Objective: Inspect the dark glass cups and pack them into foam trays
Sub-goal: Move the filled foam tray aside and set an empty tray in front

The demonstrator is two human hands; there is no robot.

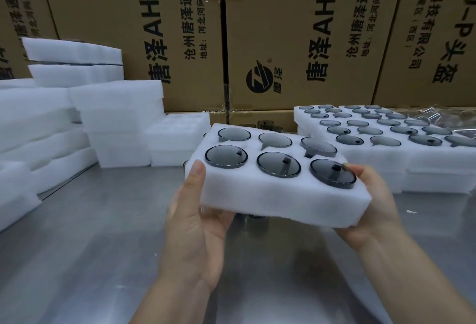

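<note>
— What do you have in front of you?

— I see both hands lifting one foam tray (pixel 283 200) above the steel table (pixel 77 259), near the middle of the view. It tilts, its right end lower and nearer to me.

— How are the hands set?

— My left hand (pixel 195 210) grasps the tray's left end, with the thumb lying up over the top edge and the fingers curled underneath. My right hand (pixel 371 210) grasps the near right corner the same way, thumb on the rim beside the closest cup. The fingers below are hidden.

— And the cups?

— Six dark glass cups (pixel 226 156) sit in the tray's pockets, in two rows of three, and every pocket is filled. Only their round tops show, flush with the foam.

— Anything else around?

— At the far right, filled trays (pixel 386 158) lie side by side on the table, stacked on more foam. At the left stand foam stacks (pixel 116 107), white and piled unevenly. Cardboard boxes (pixel 180 14) with printed lettering wall off the far side. Something dark shows under the held tray, but I can't tell what it is.
</note>
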